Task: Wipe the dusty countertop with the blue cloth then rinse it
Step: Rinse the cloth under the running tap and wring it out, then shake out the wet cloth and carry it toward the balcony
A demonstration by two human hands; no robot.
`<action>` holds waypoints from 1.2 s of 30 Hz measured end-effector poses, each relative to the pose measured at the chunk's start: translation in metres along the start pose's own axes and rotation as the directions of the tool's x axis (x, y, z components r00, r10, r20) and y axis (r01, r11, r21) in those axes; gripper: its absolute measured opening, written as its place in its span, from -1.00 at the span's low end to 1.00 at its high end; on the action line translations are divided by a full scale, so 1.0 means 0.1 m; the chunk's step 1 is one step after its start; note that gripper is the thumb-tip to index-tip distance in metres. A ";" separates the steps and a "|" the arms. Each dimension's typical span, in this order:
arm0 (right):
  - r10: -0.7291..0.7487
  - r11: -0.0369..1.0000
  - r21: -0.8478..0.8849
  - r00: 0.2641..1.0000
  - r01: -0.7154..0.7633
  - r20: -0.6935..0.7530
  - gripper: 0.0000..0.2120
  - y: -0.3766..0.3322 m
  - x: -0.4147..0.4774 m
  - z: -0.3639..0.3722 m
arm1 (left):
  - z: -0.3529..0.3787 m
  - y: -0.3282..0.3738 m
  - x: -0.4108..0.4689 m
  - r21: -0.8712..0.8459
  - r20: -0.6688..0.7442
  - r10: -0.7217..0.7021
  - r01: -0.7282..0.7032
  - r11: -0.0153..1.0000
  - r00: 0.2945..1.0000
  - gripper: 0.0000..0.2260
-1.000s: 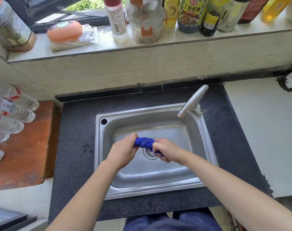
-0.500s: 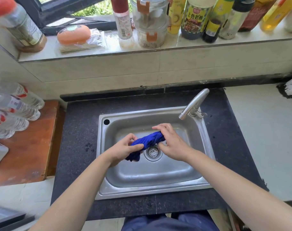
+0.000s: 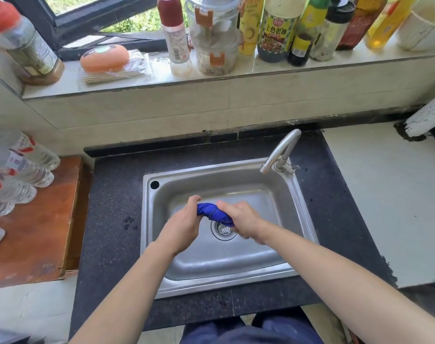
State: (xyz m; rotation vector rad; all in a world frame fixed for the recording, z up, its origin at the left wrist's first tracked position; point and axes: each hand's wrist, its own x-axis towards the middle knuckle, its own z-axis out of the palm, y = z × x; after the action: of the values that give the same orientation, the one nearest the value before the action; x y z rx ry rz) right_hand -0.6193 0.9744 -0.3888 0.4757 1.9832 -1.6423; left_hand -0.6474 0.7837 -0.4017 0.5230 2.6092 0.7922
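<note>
Tightly around blue cloth (image 3: 212, 211), left hand (image 3: 184, 225) and right hand (image 3: 241, 218), perhaps over drain (image 3: 223, 229).

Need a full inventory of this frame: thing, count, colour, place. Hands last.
countertop: 1, dark speckled, centre
sink: 1, steel, set in countertop
faucet: 1, steel, sink's back right corner
blue cloth: 1, blue, twisted, over the sink's drain
wooden board: 1, reddish brown, left of countertop
water bottles: about 4, clear, lying on wooden board
sauce bottles: about 6, mixed colours, windowsill right
clear containers: 2, stacked, orange clips, windowsill centre
orange pack: 1, windowsill left
left hand: 1, grips blue cloth's left end
right hand: 1, grips blue cloth's right end
</note>
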 end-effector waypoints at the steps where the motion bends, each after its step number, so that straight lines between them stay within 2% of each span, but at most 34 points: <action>1: 0.057 0.991 0.121 0.997 -0.063 0.050 -0.48 0.00 -0.04 0.03 | 0.01 0.00 -0.03 0.001 -0.018 0.013 -0.013 1.000 1.000 -0.77; 3: 0.109 0.952 0.264 0.978 -0.154 0.177 -0.47 0.05 -0.09 0.06 | 0.03 -0.03 -0.07 0.003 -0.010 0.030 -0.030 1.000 1.000 -0.85; 5: 0.140 0.952 0.238 0.965 -0.193 0.223 -0.46 0.10 -0.09 0.02 | 0.06 -0.06 -0.09 0.011 0.031 0.015 -0.015 1.000 0.999 -0.83; 7: 0.063 0.996 -0.063 0.993 -0.057 0.101 -0.48 0.16 -0.04 -0.07 | 0.08 -0.09 -0.11 -0.083 0.038 -0.074 0.077 0.994 0.997 -0.64; 9: -0.100 0.914 -0.395 0.995 0.094 0.006 -0.64 0.21 -0.01 -0.16 | 0.02 -0.15 -0.09 -0.294 0.077 -0.204 0.217 0.931 0.976 -0.40; 10: -0.135 0.885 -0.450 0.991 0.117 -0.007 -0.69 0.23 0.00 -0.19 | -0.02 -0.19 -0.08 -0.385 0.114 -0.229 0.255 0.887 0.967 -0.34; 11: -0.155 0.877 -0.464 0.988 0.128 -0.019 -0.65 0.24 0.00 -0.21 | -0.05 -0.22 -0.08 -0.448 0.143 -0.222 0.263 0.855 0.965 -0.34; 14: -0.155 0.877 -0.463 0.988 0.131 -0.014 -0.47 0.20 -0.02 -0.27 | -0.12 -0.24 -0.10 -0.558 0.169 -0.196 0.258 0.789 0.966 -0.51; 17: -0.158 0.858 -0.493 0.987 0.148 0.022 -0.45 0.18 -0.06 -0.22 | -0.12 -0.26 -0.11 -0.590 0.163 -0.187 0.248 0.769 0.969 -0.65; 20: -0.186 0.878 -0.451 0.982 0.159 -0.017 -0.43 0.17 -0.06 -0.14 | -0.12 -0.26 -0.11 -0.613 0.165 -0.150 0.221 0.759 0.975 -0.66; 22: -0.220 0.856 -0.484 0.975 0.181 -0.024 -0.42 0.16 -0.06 -0.11 | -0.12 -0.25 -0.11 -0.647 0.160 -0.126 0.200 0.735 0.979 -0.72; 24: -0.236 0.843 -0.504 0.971 0.187 -0.036 -0.45 0.12 -0.07 -0.09 | -0.14 -0.22 -0.10 -0.678 0.122 -0.123 0.173 0.714 0.985 -0.84; 26: -0.203 0.892 -0.428 0.975 0.145 -0.094 -0.52 0.07 -0.09 -0.07 | -0.17 -0.20 -0.08 -0.705 0.071 -0.137 0.147 0.694 0.988 -0.92; 28: -0.205 0.910 -0.392 0.968 0.134 -0.144 -0.64 0.03 -0.09 -0.06 | -0.23 -0.15 -0.07 -0.749 0.052 -0.161 0.145 0.646 0.986 -0.90; 30: -0.281 0.854 -0.489 0.948 0.176 -0.150 -0.77 -0.03 -0.09 -0.08 | -0.31 -0.07 -0.07 -0.768 0.041 -0.149 0.126 0.628 0.988 -0.87; 31: -0.317 0.824 -0.533 0.936 0.193 -0.151 -0.80 -0.06 -0.11 -0.09 | -0.35 -0.04 -0.07 -0.756 0.031 -0.129 0.107 0.646 0.991 -0.86; 33: -0.379 0.773 -0.594 0.914 0.224 -0.148 -0.83 -0.11 -0.14 -0.14 | -0.38 -0.01 -0.05 -0.668 -0.030 -0.109 0.061 0.742 0.994 -0.82; 36: -0.498 0.733 -0.604 0.852 0.313 -0.163 -0.86 -0.25 -0.19 -0.25 | -0.46 0.00 -0.03 -0.389 -0.249 -0.137 0.031 0.921 0.959 -0.67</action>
State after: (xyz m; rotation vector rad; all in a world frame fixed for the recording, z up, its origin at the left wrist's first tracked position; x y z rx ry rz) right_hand -0.6224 0.9948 -0.3545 0.0629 2.8440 -1.1420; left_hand -0.6651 0.7621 -0.3651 0.1955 2.5904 1.3885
